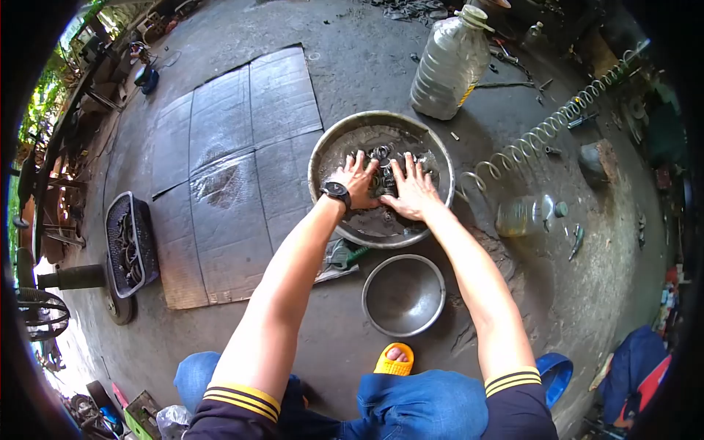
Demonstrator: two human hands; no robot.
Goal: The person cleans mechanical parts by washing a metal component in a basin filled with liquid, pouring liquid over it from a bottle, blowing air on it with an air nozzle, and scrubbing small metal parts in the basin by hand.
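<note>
In the middle of a wide metal basin (317, 158), a cluster of dark, wet-looking metal parts (386, 176) lay under and between two bare hands. The left hand (356, 181) rested over their left side with its fingers spread apart; the right hand (411, 192) lay opposite, its fingers likewise spread. Whether any fingertips pinched a part, I could not tell. A black watch (336, 192) circled the left wrist. Just beside the basin, on the near side, sat a smaller metal bowl (403, 295), with a yellow sandal (394, 367) near it. To the left lay a flat cardboard sheet (220, 125), and beyond it a black basket (149, 253) held dark, curved pieces (129, 246). To the right, a coiled hose (543, 139) stretched away between an upright clear jug (449, 70) and a clear bottle (524, 215) on its side.
</note>
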